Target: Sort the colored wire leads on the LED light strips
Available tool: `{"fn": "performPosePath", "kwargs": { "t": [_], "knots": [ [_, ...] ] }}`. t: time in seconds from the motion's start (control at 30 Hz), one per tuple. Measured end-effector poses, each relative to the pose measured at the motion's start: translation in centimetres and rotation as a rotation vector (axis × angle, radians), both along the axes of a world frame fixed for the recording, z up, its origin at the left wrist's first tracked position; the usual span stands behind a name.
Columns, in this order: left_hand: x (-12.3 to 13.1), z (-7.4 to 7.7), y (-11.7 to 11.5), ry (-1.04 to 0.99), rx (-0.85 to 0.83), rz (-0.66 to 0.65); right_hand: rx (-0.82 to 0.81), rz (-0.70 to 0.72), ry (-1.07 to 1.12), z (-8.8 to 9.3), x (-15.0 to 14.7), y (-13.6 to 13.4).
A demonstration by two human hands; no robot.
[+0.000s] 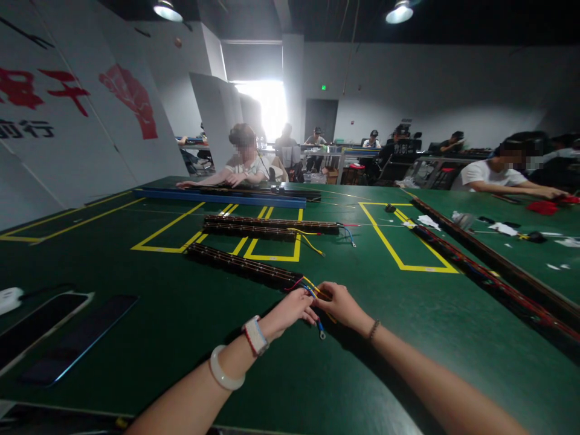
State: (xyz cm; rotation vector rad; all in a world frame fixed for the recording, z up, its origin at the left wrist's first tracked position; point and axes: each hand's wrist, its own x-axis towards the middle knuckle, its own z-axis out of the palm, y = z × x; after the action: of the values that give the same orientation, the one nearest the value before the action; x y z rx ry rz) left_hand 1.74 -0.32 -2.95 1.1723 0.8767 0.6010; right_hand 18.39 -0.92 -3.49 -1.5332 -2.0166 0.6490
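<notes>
A long dark strip [242, 265] lies on the green table [190, 326], and a bundle of coloured wires [312, 290] comes out of its near end. My left hand [292, 309] and my right hand [341, 304] meet at that end, both with fingers pinched on the wires. A blue wire with a ring terminal [321, 330] hangs below my hands. My left wrist wears a watch and a pale bangle, my right a bead bracelet.
Two more dark strips [272, 225] with wires lie farther back inside yellow floor-tape boxes. Two phones [77, 338] and a white charger [9, 298] lie at the left. Long strips [489, 266] run along the right. Other people sit at the table's far side and at distant benches.
</notes>
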Motion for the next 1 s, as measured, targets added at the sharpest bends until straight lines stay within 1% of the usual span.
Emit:
{"fn": "performPosePath", "kwargs": {
  "t": [0.07, 0.13, 0.37, 0.43, 0.53, 0.6, 0.67, 0.73, 0.8, 0.9, 1.0],
  "knots": [
    [0.1, -0.1, -0.2, -0.025, 0.011, 0.015, 0.066, 0.036, -0.011, 0.2, -0.1, -0.4],
    [0.1, -0.2, -0.3, -0.029, 0.032, 0.025, 0.157, 0.062, -0.095, 0.5, -0.2, -0.7],
    [0.5, -0.7, -0.3, -0.024, 0.066, 0.093, 0.436, 0.121, -0.557, 1.2, -1.0, -1.7],
    [0.6, -0.9, -0.3, 0.01, 0.074, 0.1, 0.482, 0.15, -0.667, 1.1, -1.4, -2.2],
    [0.5, -1.1, -0.3, 0.054, 0.11, 0.096, 0.461, 0.167, -0.743, 1.2, -1.8, -2.8],
    [0.4, -1.2, -0.2, 0.072, 0.113, 0.081, 0.397, 0.172, -0.736, 1.6, -1.7, -2.9],
    [0.4, -1.3, 0.0, 0.074, 0.091, 0.059, 0.315, 0.192, -0.684, 2.2, -1.2, -2.6],
    [0.5, -1.3, 0.0, 0.078, 0.067, 0.051, 0.255, 0.216, -0.611, 2.8, -0.4, -1.9],
    [0.5, -1.2, 0.0, 0.08, 0.069, 0.061, 0.245, 0.206, -0.565, 3.3, 0.7, -0.8],
    [0.4, -0.7, 0.0, 0.061, 0.097, 0.063, 0.284, 0.15, -0.558, 3.5, 2.0, 1.1],
    [0.1, -0.4, 0.0, 0.075, 0.083, 0.032, 0.326, 0.123, -0.561, 3.2, 2.6, 2.9]
  ]
}}
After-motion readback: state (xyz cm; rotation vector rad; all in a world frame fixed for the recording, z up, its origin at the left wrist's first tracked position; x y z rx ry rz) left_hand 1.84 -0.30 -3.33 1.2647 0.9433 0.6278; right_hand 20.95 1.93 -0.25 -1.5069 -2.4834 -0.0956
